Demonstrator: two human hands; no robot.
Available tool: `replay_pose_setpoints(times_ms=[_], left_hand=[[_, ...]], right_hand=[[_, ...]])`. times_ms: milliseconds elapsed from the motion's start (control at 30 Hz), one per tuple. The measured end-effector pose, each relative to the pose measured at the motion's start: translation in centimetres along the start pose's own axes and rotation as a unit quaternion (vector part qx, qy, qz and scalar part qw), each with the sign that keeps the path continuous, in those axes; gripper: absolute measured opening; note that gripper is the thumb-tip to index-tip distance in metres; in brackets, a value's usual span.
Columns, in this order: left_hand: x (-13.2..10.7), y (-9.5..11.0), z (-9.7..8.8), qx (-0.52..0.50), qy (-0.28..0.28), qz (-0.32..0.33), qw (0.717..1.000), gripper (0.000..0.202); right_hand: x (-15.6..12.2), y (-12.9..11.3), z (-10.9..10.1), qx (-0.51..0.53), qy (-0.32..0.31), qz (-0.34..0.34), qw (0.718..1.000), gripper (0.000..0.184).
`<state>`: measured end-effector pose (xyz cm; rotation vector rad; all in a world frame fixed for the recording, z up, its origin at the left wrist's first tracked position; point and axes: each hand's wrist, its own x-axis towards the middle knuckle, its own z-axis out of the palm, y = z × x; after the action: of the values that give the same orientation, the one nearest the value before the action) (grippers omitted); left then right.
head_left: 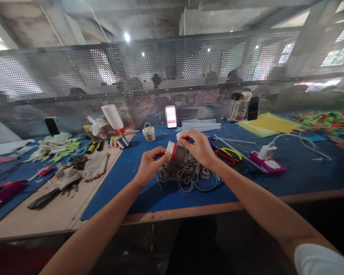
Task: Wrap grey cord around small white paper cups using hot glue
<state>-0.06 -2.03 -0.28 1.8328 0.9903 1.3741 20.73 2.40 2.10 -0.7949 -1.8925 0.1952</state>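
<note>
Tilted on its side above the blue mat, a white paper cup [170, 149] with a red band is partly wrapped in grey cord [181, 154]. The fingers and thumb of my left hand [150, 165] are closed on its white rim end. At the cup's other end, my right hand [199, 147] is closed, fingertips pressed against it. Whether a strand of cord lies between those fingertips cannot be made out. Below both hands lies a loose, tangled heap of grey cord [186, 179]. Behind it stands a small cord-wrapped basket [148, 132] with a handle.
Stacked paper cups [113, 116] lean at left behind work gloves [96, 167] and scissors [44, 198]. Pliers [231, 153] and a purple power strip [268, 163] lie right. A lit phone [171, 116] stands before the perforated metal screen [172, 72]. Coloured sheets [269, 124] sit farther right.
</note>
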Motion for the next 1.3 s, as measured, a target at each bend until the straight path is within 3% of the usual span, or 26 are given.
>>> replay_pose_setpoints(times_ms=[867, 1300], left_hand=[[0.01, -0.01, -0.04, 0.003, -0.006, 0.002, 1.000, 0.017], [-0.01, 0.20, -0.10, 0.022, -0.015, 0.007, 1.000, 0.019]], right_hand=[[-0.02, 0.38, 0.01, 0.015, -0.014, 0.009, 1.000, 0.010], [0.06, 0.38, -0.16, 0.036, -0.044, 0.045, 0.997, 0.008]])
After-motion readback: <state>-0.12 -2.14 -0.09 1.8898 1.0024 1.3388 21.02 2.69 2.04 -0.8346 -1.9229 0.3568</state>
